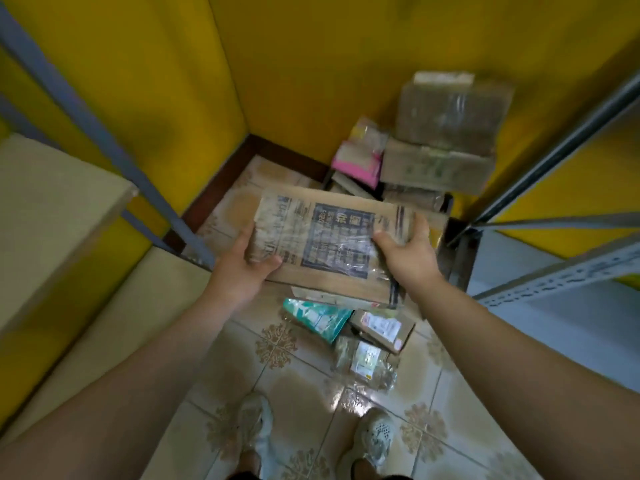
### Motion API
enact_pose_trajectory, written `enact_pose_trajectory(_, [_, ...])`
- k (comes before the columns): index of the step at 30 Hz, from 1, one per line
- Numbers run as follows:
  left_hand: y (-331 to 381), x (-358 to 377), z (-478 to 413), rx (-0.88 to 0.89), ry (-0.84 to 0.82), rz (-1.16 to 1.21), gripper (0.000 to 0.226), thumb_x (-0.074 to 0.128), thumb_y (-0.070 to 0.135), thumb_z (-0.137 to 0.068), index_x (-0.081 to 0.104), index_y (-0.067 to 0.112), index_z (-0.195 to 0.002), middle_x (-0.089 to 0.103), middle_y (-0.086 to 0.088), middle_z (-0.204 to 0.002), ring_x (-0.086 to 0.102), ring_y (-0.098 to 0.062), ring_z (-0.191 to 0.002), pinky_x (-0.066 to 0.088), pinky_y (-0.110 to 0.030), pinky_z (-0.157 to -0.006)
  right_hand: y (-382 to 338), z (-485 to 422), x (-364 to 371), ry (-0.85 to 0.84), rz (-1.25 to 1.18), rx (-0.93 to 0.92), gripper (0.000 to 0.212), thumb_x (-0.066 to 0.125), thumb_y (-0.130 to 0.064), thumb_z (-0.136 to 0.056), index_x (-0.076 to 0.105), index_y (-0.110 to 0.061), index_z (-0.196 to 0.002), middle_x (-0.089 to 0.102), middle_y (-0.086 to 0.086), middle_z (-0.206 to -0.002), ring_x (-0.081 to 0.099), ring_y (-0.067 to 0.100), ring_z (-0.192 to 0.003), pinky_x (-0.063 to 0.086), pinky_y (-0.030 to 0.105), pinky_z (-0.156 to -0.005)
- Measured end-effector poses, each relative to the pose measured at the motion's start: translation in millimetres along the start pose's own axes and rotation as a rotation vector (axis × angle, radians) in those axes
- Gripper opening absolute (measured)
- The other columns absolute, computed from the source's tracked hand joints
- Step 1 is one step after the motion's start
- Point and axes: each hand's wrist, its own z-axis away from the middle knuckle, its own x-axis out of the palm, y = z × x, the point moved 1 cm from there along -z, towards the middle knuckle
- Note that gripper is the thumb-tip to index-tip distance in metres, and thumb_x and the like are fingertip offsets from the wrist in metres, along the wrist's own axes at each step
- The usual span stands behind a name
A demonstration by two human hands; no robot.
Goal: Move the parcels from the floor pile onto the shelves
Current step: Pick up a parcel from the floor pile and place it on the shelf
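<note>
A flat brown cardboard parcel [332,240] with a dark printed panel and clear tape is held in the air above the floor. My left hand [246,265] grips its left edge, thumb on top. My right hand [407,251] grips its right edge, thumb on the top face. Below and behind it lies the floor pile: stacked brown boxes [446,133] in the corner, a pink packet [356,161], a green-and-white packet [317,317], a small labelled box [381,329] and a clear bag [367,362]. A beige shelf [52,216] stands left and a pale blue shelf [554,306] right.
Yellow walls close off the corner ahead. A blue-grey shelf post [114,147] slants on the left and a perforated grey post [561,275] on the right. My two feet in pale shoes [256,424] stand on patterned floor tiles [287,382].
</note>
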Motion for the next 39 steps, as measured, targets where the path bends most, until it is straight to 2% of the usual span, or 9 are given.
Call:
enact_pose_trajectory(6, [80.8,-67.2,73.2,0.159,0.079,0.102,0.095,0.076,0.041,-0.076,0.016,0.043,-0.15,0.045,0.006,-0.142,0.047,-0.014,-0.125,0.042,-0.045,-0.106,-78.8,84.3,-65.3,0.013,-0.052,-0.138,0.076,0.076,-0.032,-0.085,0.028,-0.027,-0.144,0.064,0.001,-0.115,0.066,0.022,-0.089,0.057,0.043,-0.084])
enact_pose_trajectory(11, [107.8,-118.0,93.0,0.254,0.002,0.067,0.105,0.049,0.09,-0.055,0.01,0.054,-0.146,0.031,0.001,-0.155,0.032,-0.026,-0.141,0.032,-0.053,-0.112,-119.6,166.1,-82.8,0.193,-0.176,-0.205,0.071,0.057,-0.055,-0.093,0.026,-0.028,-0.151,0.042,0.005,-0.147,0.047,0.029,-0.127,0.042,0.035,-0.09])
enact_pose_trajectory(16, [139.9,-148.5,147.0,0.27,-0.015,0.228,0.053,0.039,0.055,-0.097,0.035,0.022,-0.138,0.052,-0.004,-0.124,0.053,-0.021,-0.102,0.048,-0.038,-0.084,-128.4,233.0,-86.1,0.342,-0.208,-0.208,0.045,0.058,-0.05,-0.094,0.041,-0.024,-0.127,0.052,0.003,-0.122,0.054,0.021,-0.096,0.043,0.03,-0.063])
enact_pose_trajectory(18, [146.2,-154.7,165.8,0.275,-0.011,0.261,0.044,0.04,0.053,-0.097,0.037,0.02,-0.126,0.053,-0.005,-0.118,0.052,-0.016,-0.088,0.047,-0.037,-0.077,-123.3,256.4,-89.3,0.374,-0.224,-0.219,0.065,0.07,-0.034,-0.09,0.031,-0.026,-0.141,0.05,0.004,-0.13,0.058,0.025,-0.106,0.053,0.035,-0.074])
enact_pose_trajectory(21, [151.1,-164.2,194.0,0.383,-0.039,0.22,0.057,0.056,0.038,-0.095,0.027,0.031,-0.144,0.048,-0.008,-0.138,0.055,-0.023,-0.107,0.047,-0.04,-0.087,-116.0,288.6,-101.7,0.325,-0.265,-0.222,0.097,0.079,-0.02,-0.081,0.016,-0.032,-0.154,0.042,0.004,-0.148,0.051,0.031,-0.126,0.05,0.049,-0.099])
enact_pose_trajectory(25, [159.3,-162.3,237.8,0.525,-0.186,0.108,0.08,0.065,0.019,-0.091,0.017,0.045,-0.149,0.038,0.002,-0.144,0.043,-0.023,-0.128,0.046,-0.034,-0.092,-103.7,328.1,-134.5,0.38,-0.344,-0.207,0.062,0.077,-0.033,-0.084,0.044,-0.026,-0.136,0.058,0.004,-0.125,0.06,0.028,-0.107,0.055,0.047,-0.088])
enact_pose_trajectory(29, [171.1,-127.6,283.7,0.601,-0.229,0.181,0.038,0.06,0.03,-0.094,0.041,0.036,-0.126,0.048,0.0,-0.131,0.055,-0.016,-0.105,0.051,-0.028,-0.072,-74.3,369.1,-181.3,0.502,-0.385,-0.129,0.05,0.058,-0.065,-0.086,0.051,-0.02,-0.107,0.06,0.008,-0.11,0.059,0.029,-0.101,0.052,0.053,-0.091])
enact_pose_trajectory(33, [189.6,-66.1,347.9,0.628,-0.223,0.23,0.012,0.05,0.032,-0.099,0.046,0.029,-0.11,0.055,0.0,-0.12,0.058,-0.016,-0.096,0.056,-0.042,-0.079,-14.6,422.3,-243.0,0.635,-0.386,-0.098,0.031,0.062,-0.046,-0.092,0.052,-0.018,-0.099,0.059,0.009,-0.101,0.058,0.028,-0.095,0.052,0.053,-0.092])
enact_pose_trajectory(39, [215.5,30.3,437.3,0.623,-0.456,0.364,0.057,0.058,0.013,-0.094,0.032,0.029,-0.142,0.048,0.003,-0.131,0.053,-0.019,-0.114,0.05,-0.043,-0.095,78.2,506.8,-325.5,0.703,-0.372,-0.055,0.056,0.064,-0.029,-0.088,0.044,-0.024,-0.141,0.055,0.008,-0.124,0.059,0.027,-0.101,0.054,0.048,-0.09])
